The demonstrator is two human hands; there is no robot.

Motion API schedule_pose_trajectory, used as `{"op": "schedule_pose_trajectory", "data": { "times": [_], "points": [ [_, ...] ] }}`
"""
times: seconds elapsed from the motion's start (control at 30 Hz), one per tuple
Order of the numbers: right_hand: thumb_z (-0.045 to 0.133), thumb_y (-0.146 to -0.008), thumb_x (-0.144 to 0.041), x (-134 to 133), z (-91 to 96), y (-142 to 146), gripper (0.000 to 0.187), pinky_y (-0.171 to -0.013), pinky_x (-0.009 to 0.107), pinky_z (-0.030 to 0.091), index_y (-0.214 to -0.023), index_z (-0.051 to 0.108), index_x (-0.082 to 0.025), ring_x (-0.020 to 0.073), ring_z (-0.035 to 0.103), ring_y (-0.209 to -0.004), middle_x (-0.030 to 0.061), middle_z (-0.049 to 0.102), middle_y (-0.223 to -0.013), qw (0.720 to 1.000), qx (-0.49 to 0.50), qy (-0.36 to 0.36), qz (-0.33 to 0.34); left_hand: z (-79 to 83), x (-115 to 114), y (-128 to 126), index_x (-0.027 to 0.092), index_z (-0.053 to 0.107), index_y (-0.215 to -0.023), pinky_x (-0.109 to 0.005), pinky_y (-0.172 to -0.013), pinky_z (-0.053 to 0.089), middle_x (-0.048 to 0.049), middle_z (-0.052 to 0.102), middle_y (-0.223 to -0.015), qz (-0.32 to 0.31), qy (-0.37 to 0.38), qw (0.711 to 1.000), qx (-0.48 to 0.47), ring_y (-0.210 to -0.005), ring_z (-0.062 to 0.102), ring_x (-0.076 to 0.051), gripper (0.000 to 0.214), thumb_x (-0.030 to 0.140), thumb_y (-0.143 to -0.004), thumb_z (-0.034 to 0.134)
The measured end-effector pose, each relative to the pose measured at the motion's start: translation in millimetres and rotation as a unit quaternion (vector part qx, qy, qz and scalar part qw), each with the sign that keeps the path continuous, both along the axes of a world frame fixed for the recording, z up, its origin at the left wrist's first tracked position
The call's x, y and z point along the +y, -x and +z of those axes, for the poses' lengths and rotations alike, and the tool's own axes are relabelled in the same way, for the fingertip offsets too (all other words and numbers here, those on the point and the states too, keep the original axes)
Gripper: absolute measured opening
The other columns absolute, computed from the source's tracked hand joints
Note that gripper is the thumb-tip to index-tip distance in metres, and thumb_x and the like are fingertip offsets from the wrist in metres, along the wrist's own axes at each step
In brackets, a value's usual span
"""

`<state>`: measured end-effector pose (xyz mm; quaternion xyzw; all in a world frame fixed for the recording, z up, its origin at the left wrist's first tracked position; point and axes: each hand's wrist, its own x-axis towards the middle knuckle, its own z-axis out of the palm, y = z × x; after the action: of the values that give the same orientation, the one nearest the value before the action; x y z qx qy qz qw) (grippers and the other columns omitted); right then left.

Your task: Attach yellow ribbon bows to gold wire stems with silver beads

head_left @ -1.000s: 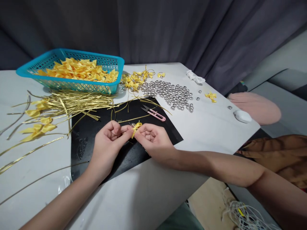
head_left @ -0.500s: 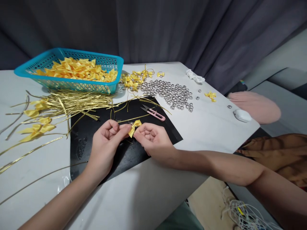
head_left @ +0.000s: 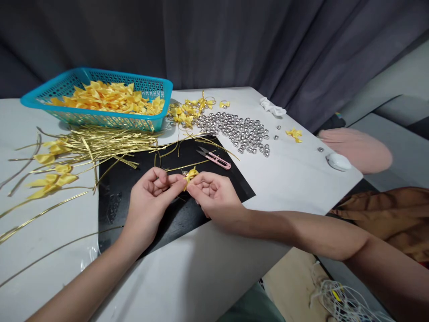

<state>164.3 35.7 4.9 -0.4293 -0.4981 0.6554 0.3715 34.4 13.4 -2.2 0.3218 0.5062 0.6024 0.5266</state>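
A small yellow ribbon bow (head_left: 191, 174) is pinched between both hands above the black mat (head_left: 134, 188). My left hand (head_left: 150, 197) has its fingers curled and grips the bow from the left. From the right, my right hand (head_left: 214, 194) pinches the same bow with thumb and forefinger. A thin gold wire seems to run through the bow, but it is too small to be sure. Pink thread snips (head_left: 214, 158) lie on the mat just beyond my hands.
A blue basket (head_left: 100, 117) full of yellow bows stands at the back left. Gold wire strips (head_left: 100, 143) are spread in front of it. Silver beads (head_left: 241, 129) and finished bows (head_left: 187, 111) lie further back. A white mouse (head_left: 339, 162) sits near the table's right edge.
The bow has turned and bunched up between my fingertips, which have drawn a little closer together. My arms have stayed where they were.
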Motion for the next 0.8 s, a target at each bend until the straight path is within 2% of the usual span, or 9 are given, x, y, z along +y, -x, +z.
{"op": "schedule_pose_trajectory", "data": {
  "times": [0.23,0.4,0.53,0.63,0.7,0.8],
  "points": [
    [0.073,-0.065,-0.026,0,2.5,0,0.023,-0.032,0.013,0.026,-0.067,0.053,-0.014,-0.0006,0.035,-0.038,-0.0085,0.046,-0.054,1.000,-0.005,0.000,0.000,1.1,0,0,0.019,0.041,-0.061,-0.015,-0.067,0.048,0.0038,0.071,-0.066,0.000,-0.001,1.000,0.003,-0.067,0.063,-0.007,0.034,0.013,-0.063,0.075],
    [0.067,-0.071,-0.023,1,1.6,0,0.016,-0.031,0.013,0.028,-0.069,0.054,-0.014,0.0000,0.036,-0.035,-0.0077,0.049,-0.052,0.999,-0.034,0.005,0.032,2.7,1,-2,0.021,0.035,-0.059,-0.015,-0.061,0.046,0.0046,0.066,-0.058,0.016,-0.005,1.000,0.021,-0.062,0.060,-0.007,0.040,0.014,-0.062,0.074],
    [0.072,-0.067,-0.028,3,4.2,-3,0.026,-0.031,0.014,0.031,-0.082,0.055,-0.015,-0.0001,0.040,-0.038,-0.0035,0.058,-0.075,0.997,-0.048,0.032,0.051,2.4,3,1,0.021,0.032,-0.058,-0.014,-0.062,0.044,0.0072,0.060,-0.051,0.051,-0.009,0.998,0.026,-0.063,0.060,-0.007,0.043,0.012,-0.060,0.074],
    [0.074,-0.066,-0.032,10,10.7,-8,0.038,-0.037,0.015,0.033,-0.095,0.054,-0.017,0.0003,0.041,-0.043,-0.0032,0.057,-0.080,0.997,-0.073,-0.020,-0.017,2.7,4,3,0.021,0.031,-0.058,-0.014,-0.061,0.042,0.0078,0.057,-0.050,0.059,-0.007,0.998,0.032,-0.061,0.058,-0.006,0.043,0.012,-0.061,0.072],
    [0.072,-0.070,-0.033,17,14.7,-12,0.033,-0.042,0.016,0.034,-0.093,0.055,-0.017,0.0020,0.042,-0.048,-0.0032,0.057,-0.076,0.990,-0.091,-0.087,-0.061,3.6,3,3,0.021,0.031,-0.058,-0.014,-0.058,0.041,0.0066,0.060,-0.052,0.042,-0.002,0.998,0.044,-0.059,0.056,-0.006,0.042,0.012,-0.060,0.072],
    [0.070,-0.071,-0.031,26,16.2,-16,0.020,-0.045,0.019,0.032,-0.075,0.061,-0.014,0.0038,0.041,-0.051,-0.0019,0.056,-0.069,0.974,-0.145,-0.176,-0.017,4.9,0,0,0.021,0.030,-0.059,-0.015,-0.054,0.039,0.0065,0.059,-0.051,0.001,-0.002,0.998,0.064,-0.056,0.054,-0.006,0.042,0.013,-0.060,0.071]
  ]
}}
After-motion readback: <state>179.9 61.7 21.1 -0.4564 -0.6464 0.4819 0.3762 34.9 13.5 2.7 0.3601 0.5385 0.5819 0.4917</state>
